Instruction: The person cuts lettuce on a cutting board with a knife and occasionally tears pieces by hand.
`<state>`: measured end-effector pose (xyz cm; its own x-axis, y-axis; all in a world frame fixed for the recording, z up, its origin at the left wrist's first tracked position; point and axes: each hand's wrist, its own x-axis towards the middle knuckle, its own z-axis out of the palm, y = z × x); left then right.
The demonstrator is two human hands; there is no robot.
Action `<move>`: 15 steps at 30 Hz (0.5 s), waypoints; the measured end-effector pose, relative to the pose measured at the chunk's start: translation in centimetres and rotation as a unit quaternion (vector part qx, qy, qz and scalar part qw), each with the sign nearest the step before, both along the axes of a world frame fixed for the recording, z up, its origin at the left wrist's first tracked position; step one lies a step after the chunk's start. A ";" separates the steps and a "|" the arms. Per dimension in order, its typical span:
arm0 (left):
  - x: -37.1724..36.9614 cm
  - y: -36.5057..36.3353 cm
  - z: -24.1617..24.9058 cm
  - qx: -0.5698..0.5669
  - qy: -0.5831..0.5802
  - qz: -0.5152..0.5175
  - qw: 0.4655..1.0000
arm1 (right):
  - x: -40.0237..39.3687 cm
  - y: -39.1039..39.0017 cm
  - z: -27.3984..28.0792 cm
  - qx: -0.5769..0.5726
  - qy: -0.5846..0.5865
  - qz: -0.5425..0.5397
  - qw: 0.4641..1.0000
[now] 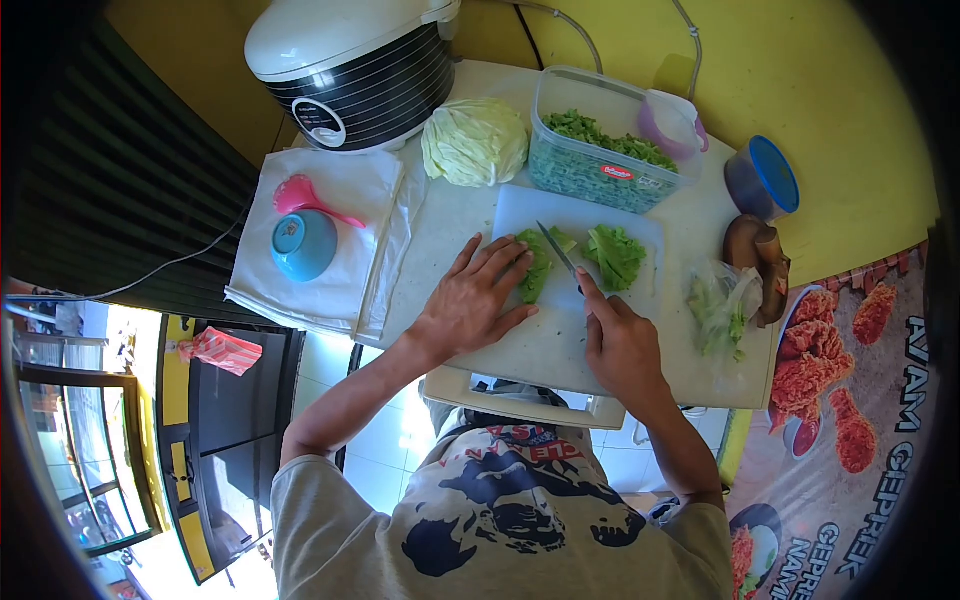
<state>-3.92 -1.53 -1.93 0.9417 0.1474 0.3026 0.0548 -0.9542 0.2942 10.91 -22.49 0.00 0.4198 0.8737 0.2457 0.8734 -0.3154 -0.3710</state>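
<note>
My right hand [622, 345] is closed round the handle of a knife [558, 246], its index finger stretched along the back of the blade. The blade lies over a white cutting board [640, 232], between two portions of green lettuce. My left hand [478, 295] holds down the left lettuce piece [537, 268] with its fingers curved over it and its thumb apart. Some of that lettuce is hidden under the fingers. To the right of the blade, a second lettuce piece [615, 257] lies loose on the board.
Behind the board stand a clear tub [600, 190] of chopped greens with a purple-rimmed cup [672, 122], and a cabbage [474, 142]. A rice cooker [365, 90], blue bowl [303, 245] and pink ladle [300, 195] are left. Right are a plastic bag [722, 305] and blue-lidded container [762, 178].
</note>
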 end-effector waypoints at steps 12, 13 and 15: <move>0.0 -0.1 0.1 -0.004 -0.002 -0.001 1.000 | -1.0 1.5 0.2 -0.047 -0.037 -0.007 0.998; 0.1 0.0 0.0 0.001 0.000 -0.002 1.000 | -0.9 1.5 0.1 -0.034 -0.041 -0.017 0.998; -0.1 0.0 -0.2 0.006 0.005 0.001 1.000 | -0.4 1.1 -0.5 -0.012 -0.048 -0.033 0.998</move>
